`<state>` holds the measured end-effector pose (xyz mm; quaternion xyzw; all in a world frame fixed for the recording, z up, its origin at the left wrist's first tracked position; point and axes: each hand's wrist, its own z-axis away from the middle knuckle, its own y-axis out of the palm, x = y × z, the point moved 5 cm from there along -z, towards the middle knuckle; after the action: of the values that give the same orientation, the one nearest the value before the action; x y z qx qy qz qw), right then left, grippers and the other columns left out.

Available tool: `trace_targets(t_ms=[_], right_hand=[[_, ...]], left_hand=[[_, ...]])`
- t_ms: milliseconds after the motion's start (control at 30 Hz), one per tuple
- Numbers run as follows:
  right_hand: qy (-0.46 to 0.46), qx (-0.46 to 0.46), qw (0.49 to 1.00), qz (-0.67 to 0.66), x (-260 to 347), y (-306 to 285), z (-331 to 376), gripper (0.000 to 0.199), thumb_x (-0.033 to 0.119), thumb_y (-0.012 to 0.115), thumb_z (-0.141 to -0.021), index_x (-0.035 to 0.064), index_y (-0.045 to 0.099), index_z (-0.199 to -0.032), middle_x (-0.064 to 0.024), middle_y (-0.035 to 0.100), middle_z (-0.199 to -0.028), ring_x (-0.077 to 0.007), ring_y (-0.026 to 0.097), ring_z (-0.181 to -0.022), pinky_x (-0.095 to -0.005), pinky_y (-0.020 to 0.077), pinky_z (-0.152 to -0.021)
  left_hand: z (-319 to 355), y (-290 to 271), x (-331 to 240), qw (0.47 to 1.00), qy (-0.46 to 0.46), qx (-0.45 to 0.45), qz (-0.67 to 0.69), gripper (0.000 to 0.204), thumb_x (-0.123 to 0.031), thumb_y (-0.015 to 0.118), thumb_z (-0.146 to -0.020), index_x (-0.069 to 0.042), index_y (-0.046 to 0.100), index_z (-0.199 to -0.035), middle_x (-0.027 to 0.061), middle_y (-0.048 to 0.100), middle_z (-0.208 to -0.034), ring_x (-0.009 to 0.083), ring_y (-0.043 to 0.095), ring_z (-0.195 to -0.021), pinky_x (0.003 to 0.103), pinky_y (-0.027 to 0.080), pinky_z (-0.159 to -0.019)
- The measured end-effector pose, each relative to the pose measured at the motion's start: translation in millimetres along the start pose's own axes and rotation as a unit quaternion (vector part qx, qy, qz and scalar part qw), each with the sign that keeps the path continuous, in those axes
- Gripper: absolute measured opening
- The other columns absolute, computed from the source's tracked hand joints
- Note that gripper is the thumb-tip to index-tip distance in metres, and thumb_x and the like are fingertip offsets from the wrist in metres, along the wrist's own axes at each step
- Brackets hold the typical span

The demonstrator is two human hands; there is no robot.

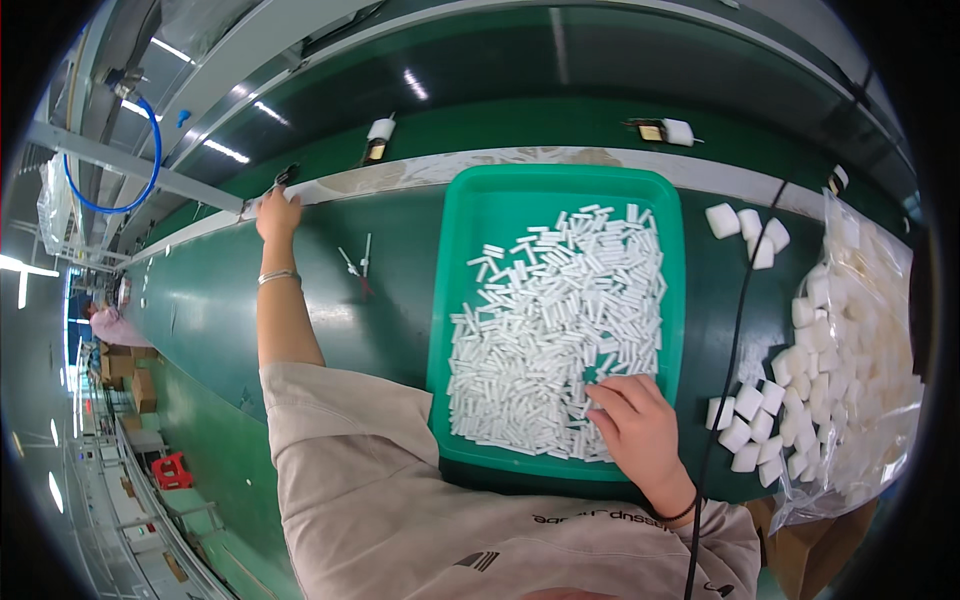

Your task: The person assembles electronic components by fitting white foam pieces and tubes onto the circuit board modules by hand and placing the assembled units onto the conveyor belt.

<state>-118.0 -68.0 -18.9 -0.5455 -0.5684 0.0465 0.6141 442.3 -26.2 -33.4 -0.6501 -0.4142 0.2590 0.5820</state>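
Many short white sticks lie heaped in a green plastic tray. Over the tray's near right part, my right hand has its thumb and fingers drawn together among the sticks; whatever is between the fingertips is hidden. My left arm stretches far to the left. At its end, my left hand has its fingers closed at a small dark object, beside the pale strip along the conveyor. Two thin white sticks with small fittings lie on the green table between my left arm and the tray.
Dark pieces with white blocks, one at the left and one at the right, lie past the pale strip. White foam blocks and a clear bag of them are on the right. A black cable hangs across.
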Motion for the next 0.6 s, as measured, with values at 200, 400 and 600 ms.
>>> trace_targets(t_ms=[200,400,600], right_hand=[[0.021,0.026,0.998,0.061,0,5,-6,0.027,0.010,0.067,-0.063,0.0085,0.061,-0.089,-0.0030,0.053,-0.080,-0.0203,0.050,-0.072,-0.0290,0.0437,-0.060],[-0.027,0.061,0.997,0.023,4,4,-10,0.028,0.018,0.070,-0.061,0.0099,0.061,-0.086,-0.0013,0.053,-0.077,-0.0187,0.050,-0.069,-0.0273,0.0435,-0.057],[-0.026,0.074,0.997,-0.020,-7,7,-14,0.029,0.023,0.070,-0.061,0.0107,0.059,-0.085,-0.0002,0.053,-0.076,-0.0180,0.050,-0.067,-0.0271,0.0423,-0.055]], left_hand=[[-9,31,29,0.999,-0.050,-0.010,0.015,0.047,-0.033,0.052,-0.080,-0.013,0.043,-0.121,0.0105,0.044,-0.125,0.0329,0.038,-0.115,0.041,0.039,-0.090],[-61,52,19,0.991,0.010,-0.106,0.077,0.033,-0.024,0.050,-0.077,-0.017,0.054,-0.108,0.0148,0.040,-0.128,0.0352,0.034,-0.118,0.042,0.035,-0.093],[-64,53,-7,0.992,0.011,-0.088,0.086,0.019,-0.022,0.047,-0.076,-0.020,0.066,-0.078,0.0104,0.046,-0.125,0.0330,0.034,-0.119,0.040,0.033,-0.094]])
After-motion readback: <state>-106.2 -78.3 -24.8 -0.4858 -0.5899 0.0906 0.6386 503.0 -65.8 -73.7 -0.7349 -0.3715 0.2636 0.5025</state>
